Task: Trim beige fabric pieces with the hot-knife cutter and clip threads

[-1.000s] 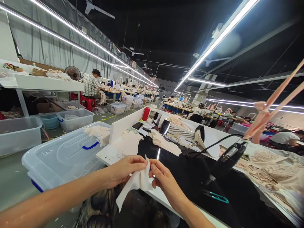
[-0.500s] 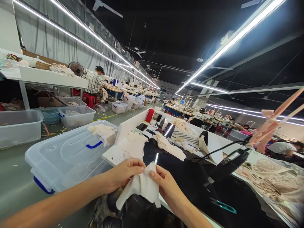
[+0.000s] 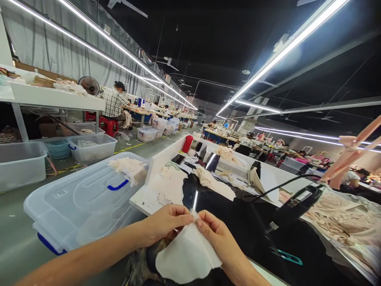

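Observation:
A white piece of fabric (image 3: 187,256) hangs spread out below my two hands, over my lap. My left hand (image 3: 171,222) pinches its upper edge between thumb and fingers. Close beside it, my right hand (image 3: 212,230) grips the same edge, with the fingertips of both hands nearly touching. Behind them lies the black table surface (image 3: 238,222), with cream fabric pieces (image 3: 168,182) at its left corner and another cream piece (image 3: 212,182) farther back.
Teal thread snips (image 3: 287,257) and a black device with a cable (image 3: 297,204) lie on the right. Pale pink straps and fabric (image 3: 342,214) are heaped beyond. A lidded plastic bin (image 3: 80,198) stands at left. A seated person (image 3: 112,101) works farther off.
My hands have come closer together along the fabric's edge. The fabric, bunched before, now hangs open and wider. The view has shifted slightly.

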{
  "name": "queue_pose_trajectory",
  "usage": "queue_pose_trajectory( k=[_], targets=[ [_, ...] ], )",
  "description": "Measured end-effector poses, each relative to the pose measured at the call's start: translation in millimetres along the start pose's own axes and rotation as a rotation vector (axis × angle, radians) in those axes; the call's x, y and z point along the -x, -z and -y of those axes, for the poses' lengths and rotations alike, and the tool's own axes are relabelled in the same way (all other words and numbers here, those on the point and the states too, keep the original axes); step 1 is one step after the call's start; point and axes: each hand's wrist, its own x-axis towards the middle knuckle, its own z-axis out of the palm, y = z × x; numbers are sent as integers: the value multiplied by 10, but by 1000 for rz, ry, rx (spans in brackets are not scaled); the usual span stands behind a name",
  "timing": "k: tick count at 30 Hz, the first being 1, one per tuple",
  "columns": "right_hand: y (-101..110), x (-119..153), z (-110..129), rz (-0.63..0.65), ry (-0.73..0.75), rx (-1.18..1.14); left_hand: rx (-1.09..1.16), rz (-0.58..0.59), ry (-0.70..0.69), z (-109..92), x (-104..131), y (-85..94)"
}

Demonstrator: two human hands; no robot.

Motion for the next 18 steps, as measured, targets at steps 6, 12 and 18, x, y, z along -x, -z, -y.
queue_pose_trajectory(
  k=[6, 12, 18],
  targets=[
    [75, -6, -2, 82, -58, 0, -37, -75, -51, -12, -163, -7],
    [236, 38, -20, 188, -210, 69, -182, -150, -106, -32, -304, -87],
    [390, 25, -146, 193, -198, 78, -245, -167, -145, 2, -466, -174]
  ],
)
